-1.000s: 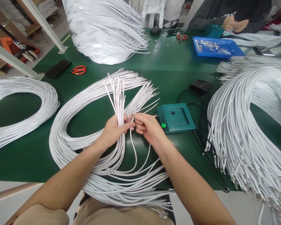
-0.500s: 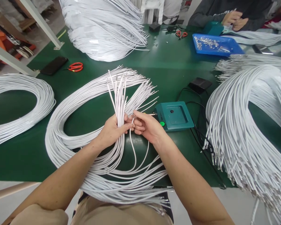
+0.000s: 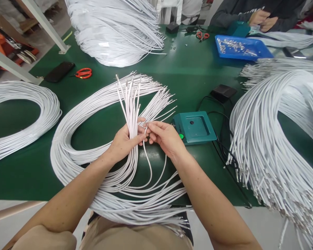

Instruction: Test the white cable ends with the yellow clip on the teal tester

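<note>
My left hand [image 3: 124,139] is closed around a bunch of white cables [image 3: 131,109], their ends fanning upward. Between its thumb and fingers it also pinches a single white cable [image 3: 147,158], which hangs down in a curve. Fingers of my right hand [image 3: 163,135] close on the tip of that same cable, right beside the left thumb. What else those fingertips may hold is too small to make out. Just right of this hand sits a teal device [image 3: 195,126] with a green light. Behind and below both hands lies a large coil of white cables [image 3: 65,139].
More white cable bundles lie left [image 3: 48,104], at the back [image 3: 114,34] and right [image 3: 253,132]. A blue tray [image 3: 263,52] holds small metal parts. Red-handled snips [image 3: 83,73] lie beside a black phone [image 3: 59,72]. A co-worker's hands [image 3: 263,19] work across the green table [image 3: 198,74].
My right hand has shifted slightly up and left, its fingers now closer around the single cable's tip. The left hand still grips the bunch, whose tops lean a little further left.
</note>
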Demonstrator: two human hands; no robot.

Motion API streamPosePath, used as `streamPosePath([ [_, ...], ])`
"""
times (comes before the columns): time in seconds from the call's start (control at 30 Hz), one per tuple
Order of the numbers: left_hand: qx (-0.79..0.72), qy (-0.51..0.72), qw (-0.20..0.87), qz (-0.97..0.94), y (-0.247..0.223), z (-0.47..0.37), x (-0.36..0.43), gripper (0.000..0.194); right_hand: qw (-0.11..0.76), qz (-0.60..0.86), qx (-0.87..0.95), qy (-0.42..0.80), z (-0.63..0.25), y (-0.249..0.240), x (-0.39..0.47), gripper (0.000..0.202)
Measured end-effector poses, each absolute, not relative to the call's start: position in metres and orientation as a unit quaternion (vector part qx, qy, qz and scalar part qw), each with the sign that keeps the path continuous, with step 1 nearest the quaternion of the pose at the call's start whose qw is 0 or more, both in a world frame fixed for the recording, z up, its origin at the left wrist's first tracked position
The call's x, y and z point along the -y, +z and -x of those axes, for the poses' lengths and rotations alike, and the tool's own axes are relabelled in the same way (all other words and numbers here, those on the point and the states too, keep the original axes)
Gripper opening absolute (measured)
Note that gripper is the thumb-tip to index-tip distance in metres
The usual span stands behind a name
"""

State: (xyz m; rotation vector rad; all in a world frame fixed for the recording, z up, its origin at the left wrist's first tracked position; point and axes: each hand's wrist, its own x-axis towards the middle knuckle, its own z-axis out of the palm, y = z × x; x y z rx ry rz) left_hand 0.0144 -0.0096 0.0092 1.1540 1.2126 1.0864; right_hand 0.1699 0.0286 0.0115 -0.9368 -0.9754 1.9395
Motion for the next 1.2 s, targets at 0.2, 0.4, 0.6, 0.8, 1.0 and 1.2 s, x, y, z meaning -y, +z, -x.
streamPosePath([
  [0.2,-0.499,0.447,0.569,-0.476,0.009,-0.012,0.009,0.044,0.389,0.431,0.529,0.619,-0.170,0.016,-0.025,0.021],
  [0.4,-0.493,0.434,0.629,-0.417,0.012,-0.011,0.009,0.042,0.302,0.448,0.828,0.152,-0.172,0.012,-0.020,0.027],
  [0.6,-0.501,0.420,0.649,-0.388,0.010,-0.010,0.004,0.041,0.194,0.423,0.885,-0.014,-0.186,0.023,-0.028,0.019],
  [0.8,-0.560,0.393,0.573,-0.451,0.002,-0.016,0.001,0.048,0.133,0.457,0.879,-0.002,-0.206,0.025,-0.041,0.008],
  [1.0,-0.575,0.385,0.536,-0.484,-0.003,-0.018,-0.002,0.047,0.145,0.442,0.885,0.005,-0.209,0.020,-0.045,0.017],
  [1.2,-0.603,0.376,0.495,-0.501,-0.004,-0.021,-0.002,0.040,0.156,0.464,0.872,-0.003,-0.205,0.019,-0.047,0.020],
])
